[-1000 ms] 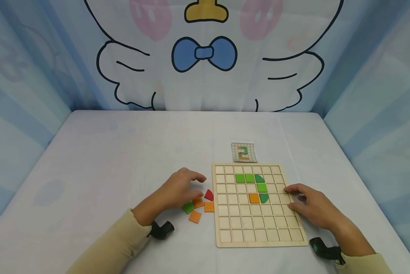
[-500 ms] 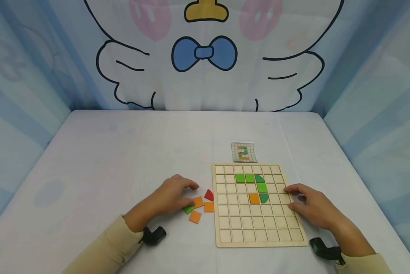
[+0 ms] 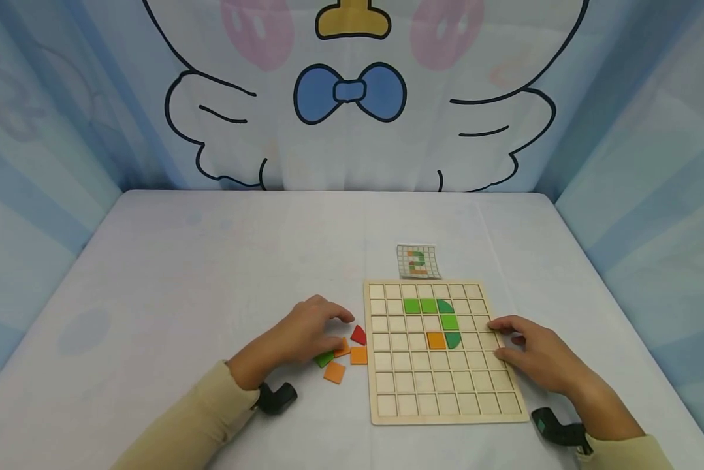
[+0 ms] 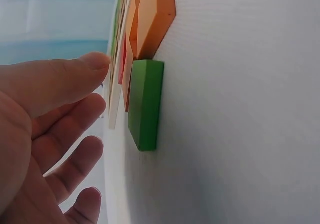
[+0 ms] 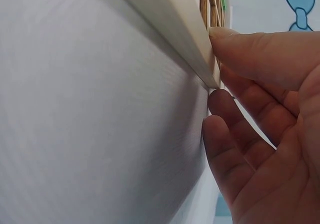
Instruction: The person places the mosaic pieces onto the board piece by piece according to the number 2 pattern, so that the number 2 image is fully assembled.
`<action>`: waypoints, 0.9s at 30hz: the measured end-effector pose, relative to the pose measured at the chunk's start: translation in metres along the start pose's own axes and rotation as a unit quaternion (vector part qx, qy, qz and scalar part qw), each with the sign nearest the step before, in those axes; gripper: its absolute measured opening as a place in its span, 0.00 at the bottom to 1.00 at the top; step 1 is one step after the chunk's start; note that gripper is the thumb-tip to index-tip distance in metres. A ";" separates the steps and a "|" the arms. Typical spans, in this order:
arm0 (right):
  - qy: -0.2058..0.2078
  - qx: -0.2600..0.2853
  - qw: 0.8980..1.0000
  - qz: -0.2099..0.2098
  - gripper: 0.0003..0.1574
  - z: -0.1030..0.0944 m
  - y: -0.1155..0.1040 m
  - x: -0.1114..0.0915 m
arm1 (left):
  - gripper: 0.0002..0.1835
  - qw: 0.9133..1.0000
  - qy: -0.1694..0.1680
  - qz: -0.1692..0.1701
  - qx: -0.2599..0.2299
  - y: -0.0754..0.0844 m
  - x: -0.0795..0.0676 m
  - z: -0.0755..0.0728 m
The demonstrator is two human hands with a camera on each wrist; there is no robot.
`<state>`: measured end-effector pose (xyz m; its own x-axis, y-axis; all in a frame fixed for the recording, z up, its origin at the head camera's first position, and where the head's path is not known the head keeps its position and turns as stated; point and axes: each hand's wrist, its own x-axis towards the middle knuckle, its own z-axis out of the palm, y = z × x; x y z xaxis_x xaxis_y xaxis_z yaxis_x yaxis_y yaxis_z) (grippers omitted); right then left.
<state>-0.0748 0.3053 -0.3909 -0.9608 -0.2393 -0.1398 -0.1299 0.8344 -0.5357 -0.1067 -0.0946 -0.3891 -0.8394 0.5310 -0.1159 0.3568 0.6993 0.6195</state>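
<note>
My left hand (image 3: 305, 329) hovers over loose tiles left of the wooden grid board (image 3: 446, 419), thumb and fingers apart and nothing between them. Under or beside its thumb lie a green tile (image 3: 324, 359), partly hidden in the head view, and an orange square tile (image 3: 344, 348). Close by are two more orange squares, one against the board (image 3: 358, 355) and one nearer me (image 3: 334, 373), plus a red quarter-round tile (image 3: 358, 335). My right hand (image 3: 537, 352) rests on the board's right edge; its thumb (image 5: 265, 57) touches the rim, with loosely bent fingers beside it.
Several green tiles (image 3: 428, 305) and one orange tile (image 3: 436, 341) sit in the board's cells. Behind the board lies a small pattern card (image 3: 419, 261) showing a similar grid. A white cloth covers the table (image 3: 211, 261), and a printed curtain (image 3: 352, 150) hangs behind.
My left hand drew back a little to the left, then came forward and right again over the tiles. My right hand and the board have stayed put.
</note>
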 end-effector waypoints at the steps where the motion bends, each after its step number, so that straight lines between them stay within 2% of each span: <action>1: 0.000 -0.001 1.000 0.000 0.26 0.000 0.000 0.000 | 0.19 1.000 -0.002 0.004 0.002 0.000 0.001 0.001; 9: 0.000 0.002 1.000 0.003 0.26 0.002 0.000 -0.001 | 0.15 0.999 -0.015 0.030 0.028 0.003 0.014 0.006; 13: -0.001 0.001 1.000 0.001 0.26 0.002 0.000 -0.001 | 0.13 0.999 -0.019 0.031 0.035 0.004 0.018 0.008; 24: -0.001 0.003 1.000 0.003 0.26 0.000 -0.002 0.000 | 0.11 0.996 -0.011 0.045 0.071 0.005 0.021 0.007; 27: -0.001 0.004 1.000 0.000 0.25 -0.001 -0.002 0.000 | 0.09 0.996 -0.009 0.038 0.082 0.006 0.022 0.007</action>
<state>-0.0744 0.3036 -0.3890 -0.9604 -0.2400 -0.1412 -0.1276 0.8301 -0.5429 -0.1202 -0.0757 -0.3930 -0.8006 0.5927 -0.0880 0.4825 0.7248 0.4918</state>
